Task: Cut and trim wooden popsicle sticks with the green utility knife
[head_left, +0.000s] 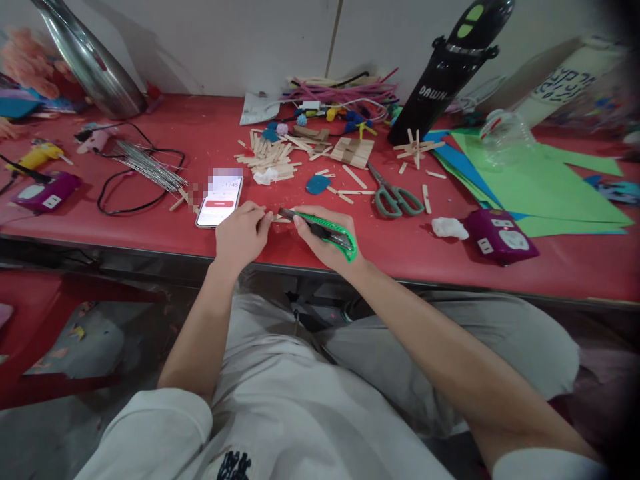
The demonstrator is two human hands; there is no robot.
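My right hand [333,237] is closed around a green utility knife [327,230], whose tip points left toward my other hand. Just in front of that tip, a short wooden stick [283,219] lies low over the red table. My left hand [241,232] has its fingers curled and its thumb pressed at the stick's left end; most of the grip is hidden. Beside the left fingers lies a lit phone [220,200]. Beyond both hands is a pile of cut wooden sticks [270,157], with a blue oval piece [317,184] nearer to me.
Grey-handled scissors [395,200] lie right of my hands. Farther right are a purple box [503,237], crumpled white tissue [449,228] and green paper sheets [545,180]. Metal wires [150,167] and a black cable lie left. A black bottle [440,87] and a steel bottle [95,60] stand behind.
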